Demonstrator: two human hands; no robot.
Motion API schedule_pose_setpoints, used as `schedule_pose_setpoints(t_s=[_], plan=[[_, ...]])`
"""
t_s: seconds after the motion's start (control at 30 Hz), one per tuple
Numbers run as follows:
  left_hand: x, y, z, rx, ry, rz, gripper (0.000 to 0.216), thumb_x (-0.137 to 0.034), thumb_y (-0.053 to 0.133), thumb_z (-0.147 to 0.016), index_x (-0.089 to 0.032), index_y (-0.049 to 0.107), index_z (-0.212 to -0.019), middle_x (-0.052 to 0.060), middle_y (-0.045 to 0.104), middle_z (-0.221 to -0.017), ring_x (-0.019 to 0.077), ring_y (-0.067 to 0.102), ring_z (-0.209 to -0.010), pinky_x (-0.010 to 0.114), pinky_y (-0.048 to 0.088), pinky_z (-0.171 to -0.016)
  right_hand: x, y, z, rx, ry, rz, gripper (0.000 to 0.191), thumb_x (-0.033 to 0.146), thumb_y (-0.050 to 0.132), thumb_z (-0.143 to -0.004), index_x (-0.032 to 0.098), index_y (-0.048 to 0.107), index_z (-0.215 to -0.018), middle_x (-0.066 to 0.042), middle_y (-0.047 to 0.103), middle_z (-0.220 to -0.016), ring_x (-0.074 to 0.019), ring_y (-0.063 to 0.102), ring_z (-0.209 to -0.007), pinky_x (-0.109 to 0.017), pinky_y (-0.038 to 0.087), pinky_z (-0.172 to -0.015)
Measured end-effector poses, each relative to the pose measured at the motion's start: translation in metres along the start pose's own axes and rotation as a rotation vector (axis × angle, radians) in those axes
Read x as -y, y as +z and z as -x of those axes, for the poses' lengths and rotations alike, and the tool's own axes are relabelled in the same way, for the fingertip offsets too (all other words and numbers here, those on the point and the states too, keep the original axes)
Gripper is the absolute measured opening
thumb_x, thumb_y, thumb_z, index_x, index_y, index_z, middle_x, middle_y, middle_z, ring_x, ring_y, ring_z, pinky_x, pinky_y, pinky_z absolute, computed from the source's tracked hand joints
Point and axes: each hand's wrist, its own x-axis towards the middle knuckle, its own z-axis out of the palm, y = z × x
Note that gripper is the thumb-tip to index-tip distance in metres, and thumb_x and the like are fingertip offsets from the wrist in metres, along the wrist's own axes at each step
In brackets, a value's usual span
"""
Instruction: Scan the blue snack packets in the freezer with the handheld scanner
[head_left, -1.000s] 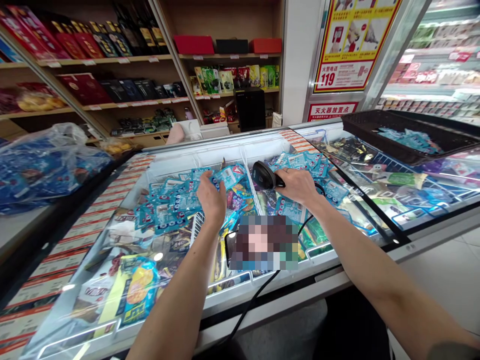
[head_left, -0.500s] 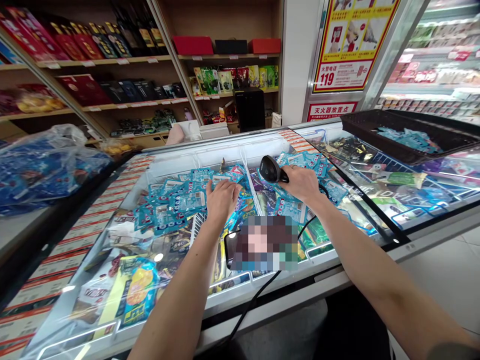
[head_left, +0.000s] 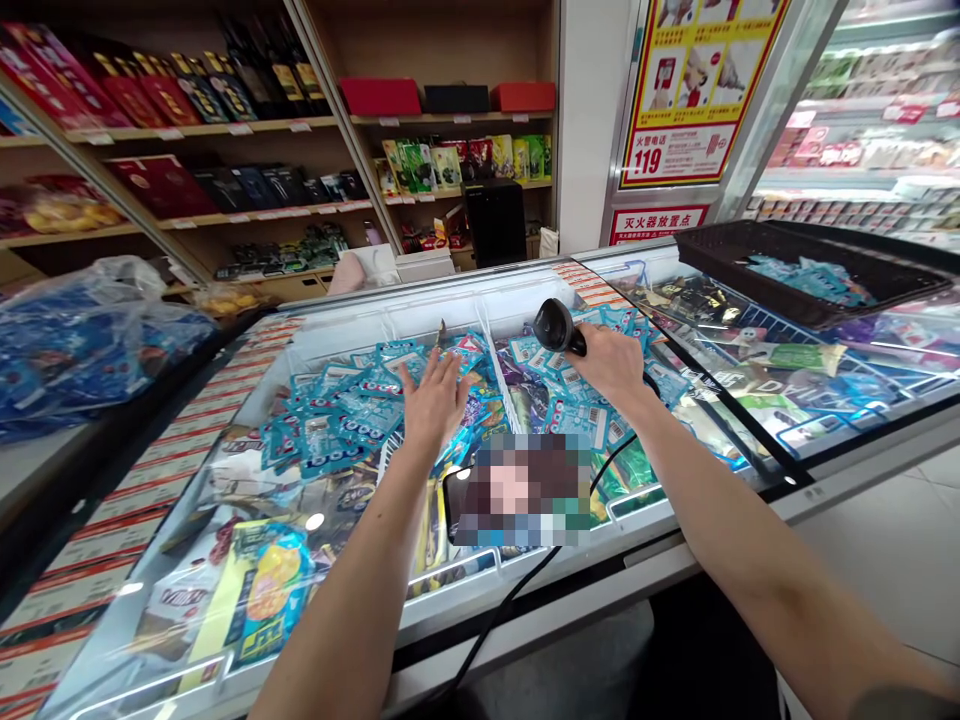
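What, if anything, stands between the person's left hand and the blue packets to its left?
Nothing visible does: the open left hand is at the edge of the blue packets. The black scanner is off to the right, in the right hand, and the phone lies on the near side, so neither blocks the way.

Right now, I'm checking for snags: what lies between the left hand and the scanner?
In the head view, blue packets and a white wire divider show between the left hand and scanner.

Wooden shelving (head_left: 450, 45): ten to twelve o'clock
White pillar (head_left: 591, 130): one o'clock
Red-and-yellow poster (head_left: 694, 100): between one and two o'clock
Brightly lit display shelves (head_left: 862, 180): two o'clock
Pale tiled floor (head_left: 885, 545): four o'clock
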Motion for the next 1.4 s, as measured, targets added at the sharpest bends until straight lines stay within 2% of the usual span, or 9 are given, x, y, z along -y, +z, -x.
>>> schedule_pose_setpoints(t_s=[0.07,0.27,0.37,0.5,0.67,0.83,0.93,1.17,1.4], plan=[[-0.008,-0.002,-0.002,0.093,0.122,0.110,0.043,-0.038,0.037,-0.091,-0.026,0.046,-0.132,0.007,0.047,-0.139,0.0245,0.029,-0.137,0.059,-0.001,-0.112,0.000,0.000,0.000,0.006,0.010,0.001,0.037,0.044,0.046,-0.086,0.020,0.059,-0.110,-0.011,0.068,-0.096,-0.0266,0.063,-0.084,-0.032,0.041,-0.068],[-0.038,-0.007,-0.013,0.394,0.411,0.462,0.038,-0.032,0.041,-0.090,-0.029,0.054,-0.125,0.002,0.054,-0.133,0.0198,0.042,-0.130,0.044,0.032,-0.109,0.001,-0.002,-0.001,0.035,0.002,0.003,0.038,0.044,0.048,-0.086,0.020,0.058,-0.114,-0.011,0.067,-0.097,-0.0260,0.063,-0.085,-0.031,0.040,-0.067],[-0.053,-0.007,-0.014,0.474,0.559,0.519,0.041,-0.019,0.036,-0.089,-0.031,0.057,-0.123,0.000,0.054,-0.132,0.0175,0.041,-0.130,0.041,0.033,-0.109,0.001,-0.002,-0.001,0.034,0.008,0.002,0.038,0.044,0.048,-0.085,0.020,0.058,-0.113,-0.011,0.067,-0.097,-0.0259,0.063,-0.086,-0.031,0.040,-0.067],[-0.061,-0.007,-0.011,0.566,0.648,0.389,0.052,-0.011,0.031,-0.086,-0.035,0.054,-0.125,-0.006,0.048,-0.138,0.0177,0.032,-0.136,0.045,0.026,-0.112,0.001,0.000,-0.002,0.021,0.005,0.007,0.038,0.045,0.048,-0.085,0.021,0.058,-0.112,-0.011,0.068,-0.095,-0.0262,0.063,-0.085,-0.031,0.040,-0.067],[-0.040,-0.010,-0.012,0.474,0.488,0.260,0.039,-0.027,0.041,-0.087,-0.033,0.057,-0.121,-0.002,0.049,-0.138,0.0238,0.035,-0.134,0.051,0.021,-0.112,0.001,0.001,-0.001,0.008,0.002,0.009,0.036,0.046,0.048,-0.085,0.021,0.059,-0.108,-0.010,0.068,-0.094,-0.0260,0.063,-0.084,-0.031,0.040,-0.067],[-0.017,-0.001,-0.010,0.305,0.293,0.278,0.037,-0.044,0.044,-0.087,-0.023,0.062,-0.112,0.007,0.059,-0.126,0.0236,0.050,-0.122,0.042,0.038,-0.102,0.003,0.001,0.000,0.029,0.002,0.020,0.036,0.045,0.048,-0.085,0.019,0.059,-0.108,-0.011,0.068,-0.095,-0.0257,0.063,-0.084,-0.031,0.040,-0.067],[-0.015,0.005,-0.007,0.254,0.235,0.317,0.045,-0.049,0.052,-0.083,-0.021,0.056,-0.118,0.010,0.063,-0.116,0.0253,0.055,-0.114,0.042,0.040,-0.098,0.005,0.002,0.000,0.037,-0.021,0.020,0.037,0.046,0.049,-0.085,0.019,0.059,-0.107,-0.011,0.068,-0.095,-0.0253,0.063,-0.083,-0.031,0.040,-0.067],[-0.008,0.008,-0.008,0.318,0.203,0.386,0.056,-0.051,0.052,-0.082,-0.022,0.044,-0.129,0.010,0.055,-0.128,0.0265,0.053,-0.115,0.043,0.040,-0.097,0.007,0.004,0.002,0.012,-0.113,0.022,0.037,0.049,0.049,-0.085,0.021,0.058,-0.107,-0.009,0.068,-0.096,-0.0246,0.063,-0.083,-0.029,0.039,-0.065],[0.006,0.018,-0.012,0.243,0.116,0.448,0.062,-0.039,0.061,-0.077,-0.021,0.042,-0.133,0.009,0.060,-0.108,0.0249,0.053,-0.105,0.043,0.040,-0.095,0.007,0.008,0.003,-0.018,-0.178,0.018,0.035,0.048,0.050,-0.084,0.022,0.059,-0.106,-0.007,0.068,-0.097,-0.0233,0.063,-0.083,-0.028,0.036,-0.063]])
